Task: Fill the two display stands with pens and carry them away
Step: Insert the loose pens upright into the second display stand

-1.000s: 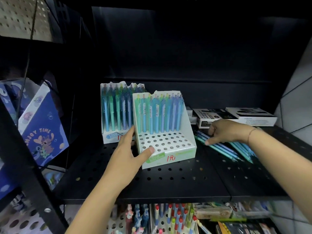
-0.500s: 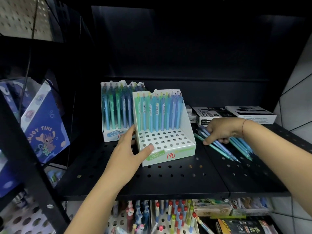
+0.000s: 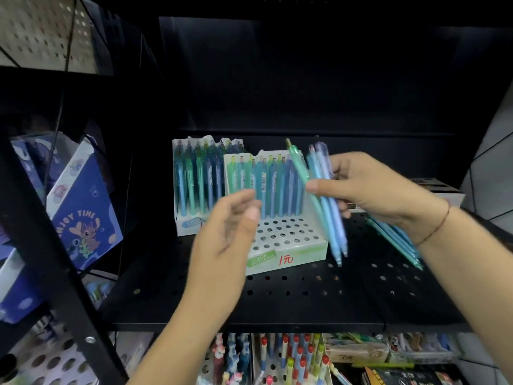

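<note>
Gripping slim teal-and-blue pens (image 3: 327,201), right hand (image 3: 369,190)

A black perforated metal shelf (image 3: 277,301) runs below the right grip (image 3: 374,190); behind that grip a dark back panel (image 3: 305,79) stands in dim light; far to its left rises a black slanted upright (image 3: 55,259); to its right, a grey tiled wall (image 3: 497,151); high to its left, a pale pegboard (image 3: 36,31).
</note>
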`<state>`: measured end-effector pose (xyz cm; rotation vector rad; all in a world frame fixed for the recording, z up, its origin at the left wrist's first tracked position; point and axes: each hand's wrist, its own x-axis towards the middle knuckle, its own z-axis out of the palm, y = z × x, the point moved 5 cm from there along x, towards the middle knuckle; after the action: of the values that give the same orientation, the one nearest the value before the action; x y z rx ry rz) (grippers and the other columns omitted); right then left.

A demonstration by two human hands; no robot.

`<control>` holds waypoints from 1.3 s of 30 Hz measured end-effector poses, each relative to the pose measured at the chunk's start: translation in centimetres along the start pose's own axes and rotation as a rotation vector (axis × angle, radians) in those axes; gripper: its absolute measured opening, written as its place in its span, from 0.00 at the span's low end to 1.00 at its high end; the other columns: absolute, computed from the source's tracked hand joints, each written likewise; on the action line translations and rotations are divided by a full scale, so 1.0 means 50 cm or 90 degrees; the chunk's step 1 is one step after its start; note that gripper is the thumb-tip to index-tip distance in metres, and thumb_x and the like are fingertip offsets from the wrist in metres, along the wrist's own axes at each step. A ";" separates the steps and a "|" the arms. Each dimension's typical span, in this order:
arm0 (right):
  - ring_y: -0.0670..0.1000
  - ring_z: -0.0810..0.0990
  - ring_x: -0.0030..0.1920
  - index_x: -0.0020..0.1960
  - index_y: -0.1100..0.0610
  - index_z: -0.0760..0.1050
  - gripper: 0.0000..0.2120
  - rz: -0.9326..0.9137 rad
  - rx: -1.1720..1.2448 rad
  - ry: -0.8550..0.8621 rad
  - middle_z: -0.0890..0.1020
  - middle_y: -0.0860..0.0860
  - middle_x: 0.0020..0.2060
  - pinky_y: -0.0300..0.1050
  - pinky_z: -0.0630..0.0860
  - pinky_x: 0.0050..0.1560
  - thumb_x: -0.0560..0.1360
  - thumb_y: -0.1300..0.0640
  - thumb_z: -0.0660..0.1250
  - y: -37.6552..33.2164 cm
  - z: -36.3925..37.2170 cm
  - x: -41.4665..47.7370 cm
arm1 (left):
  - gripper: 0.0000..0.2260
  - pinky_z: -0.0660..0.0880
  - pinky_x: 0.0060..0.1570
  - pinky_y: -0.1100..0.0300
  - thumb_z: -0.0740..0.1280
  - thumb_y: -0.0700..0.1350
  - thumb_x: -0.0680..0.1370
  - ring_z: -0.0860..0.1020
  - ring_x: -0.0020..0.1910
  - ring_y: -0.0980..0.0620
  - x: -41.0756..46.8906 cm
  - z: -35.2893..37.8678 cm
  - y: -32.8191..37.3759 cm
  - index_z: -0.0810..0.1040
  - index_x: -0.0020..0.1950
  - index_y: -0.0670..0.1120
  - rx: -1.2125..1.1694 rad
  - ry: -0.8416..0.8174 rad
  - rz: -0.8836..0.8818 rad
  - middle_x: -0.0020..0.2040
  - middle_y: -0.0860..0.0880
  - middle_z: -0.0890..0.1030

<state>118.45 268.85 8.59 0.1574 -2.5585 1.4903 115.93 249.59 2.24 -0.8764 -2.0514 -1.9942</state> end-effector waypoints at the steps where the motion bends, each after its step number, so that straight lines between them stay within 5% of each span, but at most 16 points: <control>1: 0.46 0.70 0.23 0.38 0.60 0.76 0.08 -0.037 0.026 0.003 0.76 0.50 0.26 0.34 0.70 0.25 0.71 0.55 0.70 -0.013 0.022 0.006 | 0.18 0.74 0.53 0.71 0.58 0.60 0.74 0.78 0.53 0.66 -0.003 0.019 0.003 0.73 0.62 0.58 -0.015 -0.060 -0.026 0.54 0.61 0.81; 4: 0.47 0.72 0.25 0.41 0.61 0.77 0.07 -0.115 0.059 0.027 0.78 0.51 0.28 0.37 0.71 0.25 0.74 0.58 0.70 -0.034 0.079 0.026 | 0.13 0.77 0.53 0.61 0.55 0.56 0.79 0.83 0.48 0.58 -0.010 0.064 -0.001 0.76 0.57 0.55 -0.079 -0.180 -0.112 0.50 0.54 0.84; 9: 0.45 0.73 0.27 0.46 0.59 0.78 0.05 -0.141 0.048 0.039 0.79 0.48 0.30 0.39 0.72 0.29 0.75 0.57 0.69 -0.038 0.124 0.060 | 0.11 0.77 0.42 0.65 0.57 0.48 0.82 0.80 0.35 0.54 0.004 0.045 -0.024 0.75 0.51 0.44 -0.072 -0.094 -0.138 0.36 0.52 0.81; 14: 0.46 0.74 0.31 0.55 0.67 0.74 0.10 -0.138 0.057 -0.009 0.76 0.59 0.36 0.40 0.75 0.35 0.80 0.60 0.61 -0.044 0.126 0.085 | 0.12 0.74 0.38 0.69 0.56 0.48 0.83 0.75 0.31 0.57 0.022 0.015 -0.030 0.74 0.49 0.42 -0.035 -0.051 -0.098 0.34 0.53 0.79; 17: 0.48 0.75 0.32 0.59 0.63 0.73 0.09 -0.160 0.095 0.033 0.78 0.54 0.35 0.41 0.76 0.35 0.80 0.63 0.61 -0.046 0.118 0.096 | 0.12 0.76 0.39 0.65 0.56 0.47 0.83 0.77 0.31 0.54 0.033 0.002 -0.040 0.75 0.48 0.42 -0.048 -0.025 -0.087 0.34 0.51 0.79; 21: 0.53 0.79 0.33 0.75 0.49 0.55 0.30 -0.219 0.046 0.229 0.81 0.57 0.37 0.42 0.80 0.35 0.78 0.64 0.63 -0.040 0.075 0.108 | 0.12 0.73 0.37 0.71 0.55 0.46 0.83 0.74 0.28 0.56 0.043 -0.030 -0.064 0.75 0.49 0.40 -0.070 0.064 -0.075 0.33 0.49 0.77; 29: 0.56 0.78 0.34 0.74 0.41 0.53 0.32 -0.251 -0.174 0.247 0.76 0.58 0.34 0.56 0.78 0.40 0.78 0.61 0.64 0.012 0.128 0.126 | 0.12 0.69 0.32 0.67 0.55 0.48 0.83 0.69 0.29 0.54 0.034 -0.048 -0.100 0.75 0.48 0.47 -0.036 0.121 -0.089 0.31 0.54 0.74; 39: 0.45 0.74 0.34 0.74 0.44 0.60 0.28 -0.293 -0.284 0.247 0.75 0.49 0.36 0.48 0.78 0.41 0.79 0.59 0.64 0.024 0.156 0.129 | 0.12 0.71 0.36 0.67 0.55 0.50 0.82 0.68 0.30 0.55 0.025 -0.044 -0.101 0.77 0.49 0.51 -0.027 0.097 -0.086 0.32 0.54 0.73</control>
<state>111.17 262.62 5.13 0.3292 -2.2592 0.6909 111.73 248.14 -1.27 -0.5859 -2.0395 -2.1090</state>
